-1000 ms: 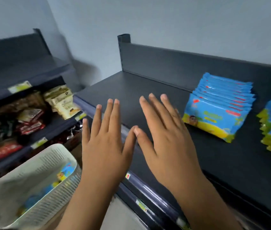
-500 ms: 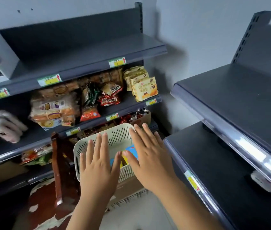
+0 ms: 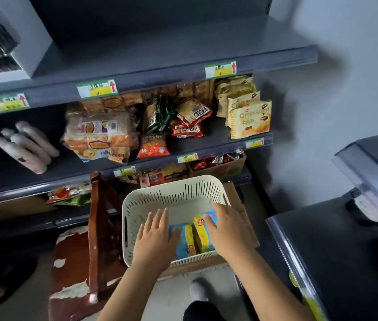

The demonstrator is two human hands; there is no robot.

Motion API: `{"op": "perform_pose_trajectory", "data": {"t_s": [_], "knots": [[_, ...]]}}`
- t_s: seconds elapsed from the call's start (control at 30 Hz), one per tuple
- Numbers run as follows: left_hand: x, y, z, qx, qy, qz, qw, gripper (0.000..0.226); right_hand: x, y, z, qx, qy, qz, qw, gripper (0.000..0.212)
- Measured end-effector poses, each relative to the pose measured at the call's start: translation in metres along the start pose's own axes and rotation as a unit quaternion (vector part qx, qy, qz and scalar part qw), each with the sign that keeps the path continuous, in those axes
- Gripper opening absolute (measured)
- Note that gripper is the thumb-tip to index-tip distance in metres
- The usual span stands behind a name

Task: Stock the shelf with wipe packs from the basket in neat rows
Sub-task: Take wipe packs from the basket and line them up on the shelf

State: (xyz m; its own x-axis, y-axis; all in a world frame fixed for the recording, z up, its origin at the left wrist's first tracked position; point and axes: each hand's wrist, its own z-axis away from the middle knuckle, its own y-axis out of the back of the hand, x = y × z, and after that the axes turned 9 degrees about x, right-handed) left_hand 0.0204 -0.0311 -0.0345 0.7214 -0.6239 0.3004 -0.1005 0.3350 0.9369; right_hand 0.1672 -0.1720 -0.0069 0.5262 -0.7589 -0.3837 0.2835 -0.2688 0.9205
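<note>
Cream basket [image 3: 176, 195] holds wipe packs [image 3: 198, 237] left to shelve; your left hand [image 3: 154, 239] and right hand [image 3: 229, 230] reach in straight-fingered, gripping nothing yet

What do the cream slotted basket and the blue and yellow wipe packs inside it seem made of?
Cream slotted basket: likely moulded plastic, matt; even slots and rounded rim suggest it. Blue and yellow wipe packs: probably soft printed film, faintly glossy, though blur leaves that open.
</note>
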Motion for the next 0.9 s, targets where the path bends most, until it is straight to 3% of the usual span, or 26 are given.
{"op": "perform_pose_trajectory", "data": {"t_s": [0.17,0.37,0.5,0.67,0.8,0.9], "knots": [[-0.008,-0.052,-0.056,-0.098,0.030,-0.013,0.995,0.069,0.008,-0.051,-0.061,-0.033,-0.103,-0.039,0.993,0.040],[-0.021,-0.108,-0.087,-0.193,0.042,-0.093,0.976,0.068,0.019,-0.104,-0.099,-0.175,-0.174,0.020,0.969,0.042],[-0.021,-0.122,-0.093,-0.188,0.099,-0.119,0.970,0.080,0.027,-0.134,-0.107,-0.241,-0.166,0.079,0.953,0.038],[-0.016,-0.144,-0.093,-0.169,0.171,-0.070,0.968,0.092,0.037,-0.157,-0.109,-0.198,-0.196,0.077,0.957,0.037],[-0.020,-0.155,-0.098,-0.131,0.295,0.087,0.942,0.048,0.037,-0.155,-0.107,-0.193,-0.207,0.052,0.958,0.041],[-0.017,-0.144,-0.100,-0.153,0.308,0.174,0.923,0.029,0.039,-0.151,-0.102,-0.180,-0.236,-0.012,0.955,0.046]]}}
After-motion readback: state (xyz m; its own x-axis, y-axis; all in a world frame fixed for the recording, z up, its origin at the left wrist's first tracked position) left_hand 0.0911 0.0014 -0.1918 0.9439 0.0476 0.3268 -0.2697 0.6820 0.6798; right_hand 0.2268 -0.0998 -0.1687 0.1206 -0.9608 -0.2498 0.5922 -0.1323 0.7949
